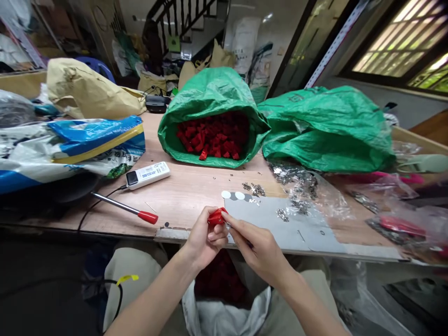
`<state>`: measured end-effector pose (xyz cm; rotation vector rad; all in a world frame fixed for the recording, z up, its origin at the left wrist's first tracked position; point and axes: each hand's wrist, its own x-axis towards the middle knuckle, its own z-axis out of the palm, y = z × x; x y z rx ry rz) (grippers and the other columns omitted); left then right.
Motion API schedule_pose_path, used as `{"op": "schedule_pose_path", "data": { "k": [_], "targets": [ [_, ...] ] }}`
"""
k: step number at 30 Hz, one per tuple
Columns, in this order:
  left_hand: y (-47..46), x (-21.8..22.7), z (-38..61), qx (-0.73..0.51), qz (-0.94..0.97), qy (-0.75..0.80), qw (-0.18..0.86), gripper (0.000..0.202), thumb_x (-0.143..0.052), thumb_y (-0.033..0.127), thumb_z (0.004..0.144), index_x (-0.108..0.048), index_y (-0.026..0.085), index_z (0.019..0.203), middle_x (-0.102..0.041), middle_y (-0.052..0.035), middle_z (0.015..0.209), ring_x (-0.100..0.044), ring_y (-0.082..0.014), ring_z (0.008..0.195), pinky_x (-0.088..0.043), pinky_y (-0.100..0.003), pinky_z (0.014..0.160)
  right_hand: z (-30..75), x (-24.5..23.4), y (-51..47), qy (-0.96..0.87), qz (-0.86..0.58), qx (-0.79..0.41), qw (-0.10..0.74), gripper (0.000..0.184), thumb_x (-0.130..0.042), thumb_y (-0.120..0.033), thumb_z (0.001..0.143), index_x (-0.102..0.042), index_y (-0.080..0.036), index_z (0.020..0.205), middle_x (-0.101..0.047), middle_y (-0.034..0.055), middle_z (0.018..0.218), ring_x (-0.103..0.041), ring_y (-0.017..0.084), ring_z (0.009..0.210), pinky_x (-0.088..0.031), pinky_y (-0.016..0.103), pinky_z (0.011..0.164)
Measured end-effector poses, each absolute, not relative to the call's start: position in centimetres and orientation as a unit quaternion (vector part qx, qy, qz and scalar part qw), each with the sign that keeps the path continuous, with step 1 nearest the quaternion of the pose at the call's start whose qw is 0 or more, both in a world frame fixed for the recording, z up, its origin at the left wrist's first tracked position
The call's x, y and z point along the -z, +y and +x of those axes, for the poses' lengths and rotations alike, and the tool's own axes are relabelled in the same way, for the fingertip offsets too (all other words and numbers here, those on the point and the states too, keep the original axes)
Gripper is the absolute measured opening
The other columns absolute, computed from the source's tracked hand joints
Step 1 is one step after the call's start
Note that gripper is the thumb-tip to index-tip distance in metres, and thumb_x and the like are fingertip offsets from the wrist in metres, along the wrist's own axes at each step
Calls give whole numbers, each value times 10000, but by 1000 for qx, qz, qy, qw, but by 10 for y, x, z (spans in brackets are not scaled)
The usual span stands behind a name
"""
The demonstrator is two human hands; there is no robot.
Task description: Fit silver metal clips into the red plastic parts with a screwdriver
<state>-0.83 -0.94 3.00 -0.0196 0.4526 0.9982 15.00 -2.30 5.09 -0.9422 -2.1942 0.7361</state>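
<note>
My left hand (205, 238) is closed around a small red plastic piece (216, 217) at the table's front edge. My right hand (257, 247) meets it from the right, its fingertips pinched against the piece; whether they hold a tiny metal part is too small to tell. An open green bag (210, 93) full of the same red pieces (213, 135) sits behind, in the middle of the table. Small silver metal bits (257, 189) lie scattered to the right, some on a grey sheet (280, 219). Between my knees a white bag (224, 317) holds more red pieces (220, 280).
A second green bag (329, 126) lies at the right. Clear plastic bags (308, 186) with metal parts spread along the right side. A white remote-like device (149, 175), a red-handled tool (122, 207) and a blue-and-white sack (70, 144) lie at the left.
</note>
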Motion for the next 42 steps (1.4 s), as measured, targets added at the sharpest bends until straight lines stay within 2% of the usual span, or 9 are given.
{"op": "schedule_pose_path", "data": {
  "k": [8, 15, 20, 23, 27, 29, 31, 36, 42],
  "targets": [
    [-5, -33, -21, -424, -106, 146, 888, 418, -423, 287, 940, -515, 120, 568, -359, 66, 392, -271, 0, 273, -175, -105, 305, 140, -57, -17, -851, -343, -257, 304, 522, -425, -185, 1004, -427, -343, 1501, -709, 71, 1164, -698, 215, 1014, -578, 326, 861],
    [-2, -31, -21, -447, -55, 63, 891, 431, -407, 306, 992, -522, 100, 632, -398, 58, 459, -283, 5, 329, -197, -109, 341, 139, -47, -7, -824, -363, -200, 387, 412, -500, -196, 978, -613, -270, 1368, -670, 44, 779, -638, 161, 676, -540, 252, 640],
    [-11, -39, -24, -496, 112, 78, 858, 363, -567, 412, 928, -515, 136, 698, -359, 96, 436, -181, -6, 338, -190, -126, 356, 147, -23, 23, -676, -509, -323, 425, 453, -553, -396, 940, -649, -177, 1325, -555, -2, 636, -469, 115, 456, -429, 241, 441],
    [-24, -48, -31, -473, 388, 195, 766, 336, -640, 506, 857, -603, 173, 876, -527, 56, 521, -368, -51, 382, -281, -163, 403, 152, -9, 52, -614, -558, -387, 402, 602, -550, -471, 907, -573, -120, 1395, -491, -26, 626, -383, 94, 410, -349, 234, 384],
    [-38, -31, -20, -238, 757, 391, 467, 355, -733, 491, 759, -703, 214, 979, -745, -70, 848, -675, -238, 773, -468, -278, 645, 141, -11, 94, -665, -566, -325, 363, 676, -483, -491, 909, -483, -103, 1462, -511, -17, 672, -444, 123, 450, -399, 262, 446],
    [-39, -7, -3, -53, 823, 439, 356, 314, -675, 338, 814, -705, 129, 1046, -755, -182, 840, -708, -336, 769, -496, -361, 652, 124, -18, 116, -728, -555, -238, 326, 646, -500, -442, 898, -494, -114, 1454, -563, 4, 699, -540, 165, 560, -454, 283, 557],
    [-37, 19, 13, 3, 843, 444, 302, 268, -532, 163, 880, -711, 98, 1068, -756, -234, 873, -730, -353, 776, -511, -385, 649, 103, -27, 137, -786, -538, -150, 264, 611, -502, -329, 889, -472, -157, 1474, -633, 26, 744, -606, 199, 679, -469, 297, 668],
    [-21, 45, 15, -147, 863, 275, 397, 265, -659, 232, 835, -731, 273, 1086, -780, -50, 834, -726, -228, 697, -476, -252, 583, 52, -38, 186, -839, -541, 20, 54, 660, -458, -125, 855, -433, -296, 1492, -733, 97, 1067, -682, 268, 916, -458, 329, 754],
    [-15, 18, -3, -282, 653, 250, 656, 379, -697, 479, 808, -734, 233, 1093, -711, -22, 779, -636, -144, 651, -455, -205, 575, 47, -31, 209, -825, -562, 29, 49, 378, -419, -172, 939, -644, -219, 1239, -738, 146, 1050, -694, 287, 938, -451, 337, 761]
  ]
}}
